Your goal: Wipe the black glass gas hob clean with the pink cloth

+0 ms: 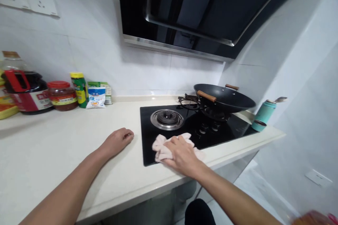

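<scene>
My right hand (182, 155) presses a pale pink cloth (160, 144) onto the front left of the black glass gas stove (148, 147), its fingers closed over the bunched fabric. Just behind the cloth is the left burner (167, 119), with a metal ring and no grate over it. My left hand (118, 142) rests on the cream countertop (116, 179) left of the stove. Its fingers are curled in, and nothing shows in them.
A black wok (229, 102) with wooden handles sits over the right burner. A loose grate (189, 102) lies behind. A turquoise flask (265, 111) and small cup (258, 125) stand at right. Jars, bottles and packets, including a red-lidded jar (62, 96), line the left wall. A range hood (179, 38) hangs above.
</scene>
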A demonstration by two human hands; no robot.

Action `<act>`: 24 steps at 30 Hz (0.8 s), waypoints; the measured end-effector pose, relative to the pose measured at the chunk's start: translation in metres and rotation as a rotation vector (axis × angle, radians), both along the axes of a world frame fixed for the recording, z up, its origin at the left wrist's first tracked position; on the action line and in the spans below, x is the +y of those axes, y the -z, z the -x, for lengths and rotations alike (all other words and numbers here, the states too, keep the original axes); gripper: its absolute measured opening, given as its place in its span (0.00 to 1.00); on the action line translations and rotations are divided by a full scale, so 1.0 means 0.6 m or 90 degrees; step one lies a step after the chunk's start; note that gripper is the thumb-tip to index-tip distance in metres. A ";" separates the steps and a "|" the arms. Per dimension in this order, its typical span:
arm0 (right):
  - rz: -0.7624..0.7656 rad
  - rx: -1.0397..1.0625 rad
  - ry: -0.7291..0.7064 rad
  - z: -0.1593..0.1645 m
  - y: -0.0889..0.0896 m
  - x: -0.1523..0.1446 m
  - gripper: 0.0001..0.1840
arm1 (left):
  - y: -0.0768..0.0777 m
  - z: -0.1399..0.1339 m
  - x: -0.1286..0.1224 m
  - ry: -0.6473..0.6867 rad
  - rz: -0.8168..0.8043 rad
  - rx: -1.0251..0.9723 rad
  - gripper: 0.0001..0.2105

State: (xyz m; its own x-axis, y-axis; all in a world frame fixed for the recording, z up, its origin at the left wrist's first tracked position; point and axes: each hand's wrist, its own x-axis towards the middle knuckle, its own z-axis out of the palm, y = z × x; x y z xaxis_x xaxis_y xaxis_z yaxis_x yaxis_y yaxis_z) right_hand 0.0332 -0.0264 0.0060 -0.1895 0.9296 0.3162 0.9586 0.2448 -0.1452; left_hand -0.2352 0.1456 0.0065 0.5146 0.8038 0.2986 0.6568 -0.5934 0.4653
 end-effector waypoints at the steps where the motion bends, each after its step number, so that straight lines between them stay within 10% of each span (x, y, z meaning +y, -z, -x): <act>1: -0.006 0.013 -0.012 0.024 0.004 0.000 0.25 | 0.003 0.001 0.004 0.000 -0.002 -0.002 0.20; 9: -0.054 0.008 -0.159 0.115 0.018 0.012 0.30 | -0.001 0.012 0.004 -0.036 0.004 -0.028 0.22; 24: -0.075 -0.054 0.196 -0.302 0.045 -0.084 0.21 | -0.005 0.012 0.012 -0.071 0.028 0.002 0.25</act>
State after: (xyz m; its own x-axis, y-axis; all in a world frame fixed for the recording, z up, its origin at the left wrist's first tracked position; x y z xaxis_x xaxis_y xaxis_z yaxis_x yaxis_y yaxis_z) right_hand 0.2146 -0.0766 -0.0212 0.0642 0.9050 0.4205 0.9976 -0.0480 -0.0490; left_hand -0.2422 0.1531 0.0098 0.4218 0.8683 0.2611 0.7191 -0.4958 0.4869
